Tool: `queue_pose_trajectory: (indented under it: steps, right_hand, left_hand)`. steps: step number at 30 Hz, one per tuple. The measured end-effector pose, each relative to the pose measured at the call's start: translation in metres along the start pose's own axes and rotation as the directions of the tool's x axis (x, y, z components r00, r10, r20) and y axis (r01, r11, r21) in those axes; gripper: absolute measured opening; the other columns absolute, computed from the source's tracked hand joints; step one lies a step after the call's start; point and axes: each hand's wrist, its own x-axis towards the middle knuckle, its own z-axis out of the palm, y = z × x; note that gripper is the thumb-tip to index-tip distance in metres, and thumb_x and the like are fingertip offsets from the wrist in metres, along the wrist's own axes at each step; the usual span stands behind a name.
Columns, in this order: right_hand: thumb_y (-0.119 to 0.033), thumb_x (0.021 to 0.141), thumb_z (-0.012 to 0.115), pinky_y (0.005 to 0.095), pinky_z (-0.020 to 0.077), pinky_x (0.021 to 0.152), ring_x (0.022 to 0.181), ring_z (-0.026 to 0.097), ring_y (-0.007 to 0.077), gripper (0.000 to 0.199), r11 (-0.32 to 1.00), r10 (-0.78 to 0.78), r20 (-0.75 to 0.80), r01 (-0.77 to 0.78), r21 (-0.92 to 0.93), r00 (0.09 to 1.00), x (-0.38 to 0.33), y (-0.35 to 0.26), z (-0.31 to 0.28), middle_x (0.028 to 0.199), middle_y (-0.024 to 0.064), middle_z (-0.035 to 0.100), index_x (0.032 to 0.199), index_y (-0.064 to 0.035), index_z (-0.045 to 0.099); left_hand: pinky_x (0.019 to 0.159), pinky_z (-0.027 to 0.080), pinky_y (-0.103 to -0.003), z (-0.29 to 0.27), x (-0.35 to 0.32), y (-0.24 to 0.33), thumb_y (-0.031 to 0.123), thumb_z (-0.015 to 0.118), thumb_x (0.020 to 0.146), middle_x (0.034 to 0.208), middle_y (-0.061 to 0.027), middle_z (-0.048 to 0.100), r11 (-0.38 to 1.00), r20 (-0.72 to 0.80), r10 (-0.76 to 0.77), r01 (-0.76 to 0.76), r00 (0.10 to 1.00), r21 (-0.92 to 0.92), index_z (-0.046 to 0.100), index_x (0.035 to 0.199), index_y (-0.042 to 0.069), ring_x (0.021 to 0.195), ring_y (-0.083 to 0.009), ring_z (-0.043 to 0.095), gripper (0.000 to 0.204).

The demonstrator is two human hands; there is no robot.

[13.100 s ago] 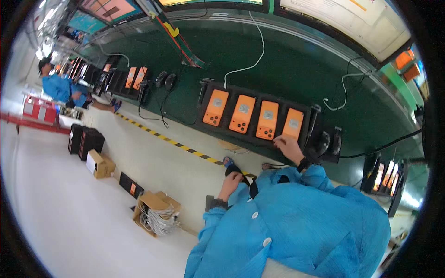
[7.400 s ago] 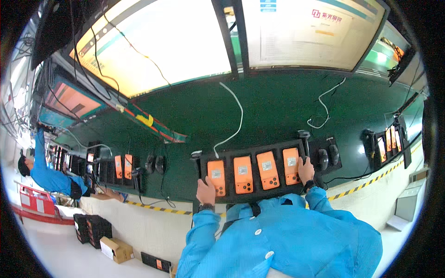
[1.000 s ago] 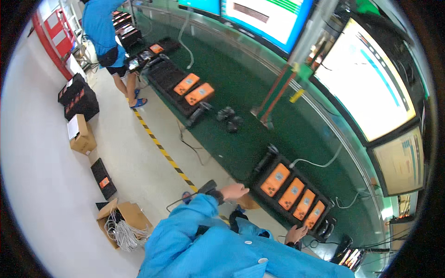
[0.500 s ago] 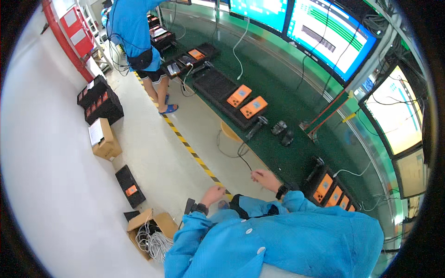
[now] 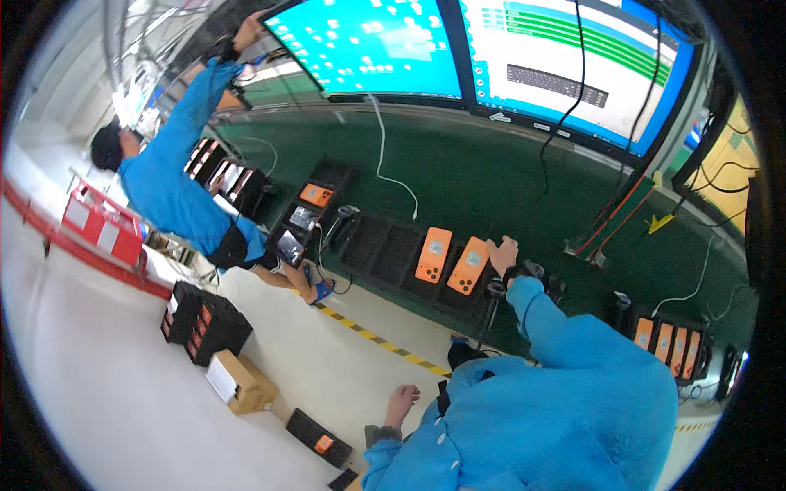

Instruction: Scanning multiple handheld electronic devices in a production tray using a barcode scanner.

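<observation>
My right hand (image 5: 503, 255) is at the bench, its bent fingers closed against the upper right edge of an orange phone (image 5: 469, 267). That phone lies back up in a black tray (image 5: 372, 250), beside a second orange phone (image 5: 434, 255). Part of the grip is hidden behind the knuckles. Low in front of me, my left hand (image 5: 402, 405) hangs over the floor with loosely bent fingers apart and nothing in them. Dark objects (image 5: 547, 282) lie on the green bench by my right wrist.
Two monitors (image 5: 372, 53) stand behind the bench, with cables hanging down. Another tray of orange phones (image 5: 661, 340) is at the right. At the left, a person in blue (image 5: 176, 184) reaches upward. Black crates (image 5: 209, 323), a carton (image 5: 246, 385) and a tray (image 5: 307, 430) sit on the floor.
My right hand has moved from in front of my body up to the orange phone in the tray. My left hand stays low. The view has turned, and the other person now leans with an arm raised.
</observation>
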Motion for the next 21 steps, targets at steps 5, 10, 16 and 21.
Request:
queue_pose_trajectory:
  steps: [5, 10, 16, 21]
  right_hand:
    - [-0.044, 0.092, 0.069, 0.0433, 0.0500, 0.070, 0.077, 0.068, 0.0277, 0.051, 0.823, 0.166, 0.643, -0.464, 0.327, 0.748, 0.038, 0.009, 0.039, 0.089, 0.0173, 0.075, 0.093, 0.0068, 0.074]
    - [-0.035, 0.093, 0.070, 0.0358, 0.0491, 0.070, 0.080, 0.067, 0.0195, 0.040, 0.857, 0.107, 0.651, -0.402, 0.323, 0.751, 0.033, -0.006, 0.011, 0.086, 0.0116, 0.073, 0.091, 0.0046, 0.072]
    - [-0.033, 0.095, 0.067, 0.0365, 0.0461, 0.065, 0.071, 0.060, 0.0150, 0.038, 0.898, 0.078, 0.554, -0.299, 0.321, 0.829, 0.010, -0.045, -0.023, 0.072, 0.0078, 0.064, 0.091, 0.0047, 0.069]
    - [-0.032, 0.098, 0.060, 0.0500, 0.0487, 0.072, 0.086, 0.064, 0.0462, 0.033, 0.943, 0.002, 0.431, -0.144, 0.299, 0.903, -0.018, -0.071, -0.031, 0.087, 0.0256, 0.066, 0.097, 0.0010, 0.066]
  left_hand:
    - [0.080, 0.055, -0.034, -0.047, 0.060, 0.054, 0.027, 0.052, 0.100, 0.107, -0.0135, 0.073, 0.990, 0.026, 0.049, -0.052, 0.998, 0.134, 0.066, 0.114, -0.002, 0.094, -0.0222, 0.070, 0.034]
    - [0.079, 0.054, -0.033, -0.064, 0.109, 0.095, 0.027, 0.053, 0.100, 0.106, -0.0131, 0.074, 0.972, 0.144, 0.014, -0.047, 0.990, 0.230, 0.067, 0.111, -0.003, 0.092, -0.0218, 0.070, 0.034]
    - [0.074, 0.054, -0.034, -0.057, 0.175, 0.171, 0.026, 0.054, 0.100, 0.090, -0.0126, 0.073, 0.932, 0.265, 0.125, -0.205, 0.956, 0.300, 0.068, 0.104, -0.004, 0.083, -0.0193, 0.070, 0.033]
    - [0.074, 0.051, -0.030, -0.033, 0.233, 0.252, 0.020, 0.057, 0.101, 0.094, -0.0094, 0.072, 0.900, 0.463, 0.250, -0.380, 0.850, 0.212, 0.066, 0.105, -0.001, 0.085, -0.0162, 0.067, 0.023]
